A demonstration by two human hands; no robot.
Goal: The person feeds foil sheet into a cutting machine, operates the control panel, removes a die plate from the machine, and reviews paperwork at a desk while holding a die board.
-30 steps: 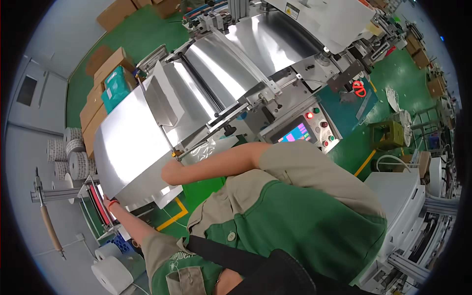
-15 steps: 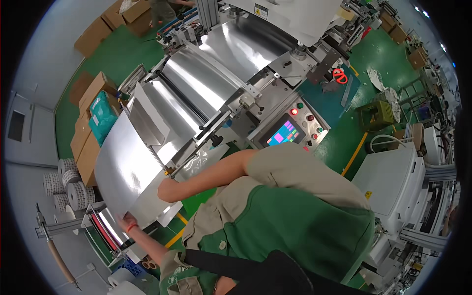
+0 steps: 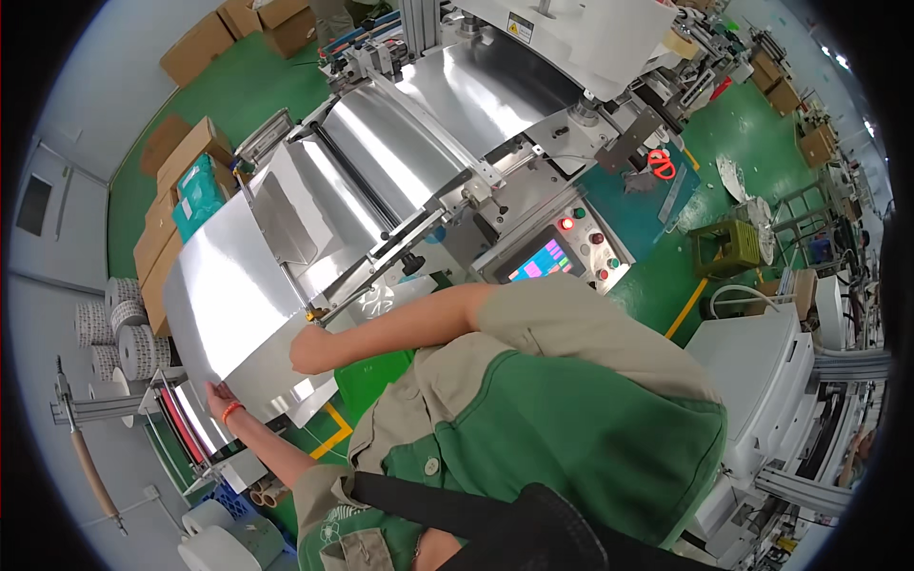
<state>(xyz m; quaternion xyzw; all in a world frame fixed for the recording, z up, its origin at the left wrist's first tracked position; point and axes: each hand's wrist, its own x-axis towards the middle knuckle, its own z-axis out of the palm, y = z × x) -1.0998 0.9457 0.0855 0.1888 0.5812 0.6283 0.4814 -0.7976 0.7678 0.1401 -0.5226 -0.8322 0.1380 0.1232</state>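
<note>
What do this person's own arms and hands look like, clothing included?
The left hand is ungloved, with an orange-red wristband. The right hand, partly hidden, shows no glove or wristband. Beige sleeves leave both forearms bare.

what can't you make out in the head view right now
Right hand: head view; fingers hidden behind the hand itself.
Left hand: head view; too small to tell if it grips the silvery sheet.
Co-worker: head view; cut off by the top edge.
Screen: head view; marks too small.
</note>
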